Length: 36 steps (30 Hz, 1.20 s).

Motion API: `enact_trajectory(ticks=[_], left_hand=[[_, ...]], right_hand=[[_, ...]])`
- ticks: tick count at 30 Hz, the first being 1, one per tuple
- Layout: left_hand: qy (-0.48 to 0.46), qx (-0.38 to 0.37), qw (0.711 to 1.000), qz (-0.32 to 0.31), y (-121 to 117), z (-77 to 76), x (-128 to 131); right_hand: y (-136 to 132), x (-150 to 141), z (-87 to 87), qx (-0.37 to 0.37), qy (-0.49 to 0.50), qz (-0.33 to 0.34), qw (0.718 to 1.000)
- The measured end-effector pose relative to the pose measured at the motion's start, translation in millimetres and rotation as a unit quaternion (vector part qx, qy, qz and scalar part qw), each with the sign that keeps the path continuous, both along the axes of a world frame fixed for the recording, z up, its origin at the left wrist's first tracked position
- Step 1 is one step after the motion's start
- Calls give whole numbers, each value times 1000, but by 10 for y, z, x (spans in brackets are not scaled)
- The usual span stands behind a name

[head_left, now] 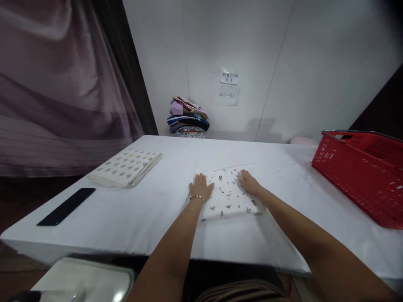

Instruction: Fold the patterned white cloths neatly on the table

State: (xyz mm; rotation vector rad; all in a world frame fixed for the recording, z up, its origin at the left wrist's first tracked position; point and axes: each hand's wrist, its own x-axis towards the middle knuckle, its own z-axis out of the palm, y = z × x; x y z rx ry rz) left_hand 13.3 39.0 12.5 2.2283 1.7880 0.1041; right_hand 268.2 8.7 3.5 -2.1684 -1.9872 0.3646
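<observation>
Your left hand (200,187) lies palm down with its fingers slightly spread and its thumb out, at the left edge of the printed cloth (229,195). Your right hand (248,181) is also open and palm down, at the cloth's upper right side. Neither hand appears to pinch anything; having one at each side probably steadies the cloth and lets the palms press it flat. The cloth lies folded near the middle of the frame, on the white-covered bench (170,205), squarely in front of you, where both arms reach it easily.

At the left of the frame, a second folded cloth (124,167) lies flat, well apart from your hands, seemingly so the two don't mix. Just below it, a dark flat object (67,206) rests near the bench's left edge, out of your hands' way.

At the right of the frame stands a red basket (355,172), set to the side so the space in front of you serves the cloth. Beyond the bench's far edge, folded fabrics (189,119) are piled against the wall (233,37), perhaps stacked to save room.
</observation>
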Motion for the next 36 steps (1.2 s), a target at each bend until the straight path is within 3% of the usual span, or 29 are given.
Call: enact_trajectory(ticks=[6,11,16,21,24,36], left_hand=[[-2,2,1000,-4,53,-47,-1],[-39,-54,998,-14,123,88,-61],[-70,-27,996,-38,-233,136,-236],[-99,78,990,-66,-830,-113,-447],[-111,124,981,-95,-1025,-212,-540],[-91,138,975,-151,-1044,-268,-667]], right_hand=[[-876,103,-323,67,138,-69,986],[-1329,80,-483,145,259,-116,948],[-1434,37,-455,181,301,-136,926],[-1428,61,-479,193,331,-161,909],[-1417,77,-474,196,337,-166,906],[-1472,125,-404,194,333,-144,912]])
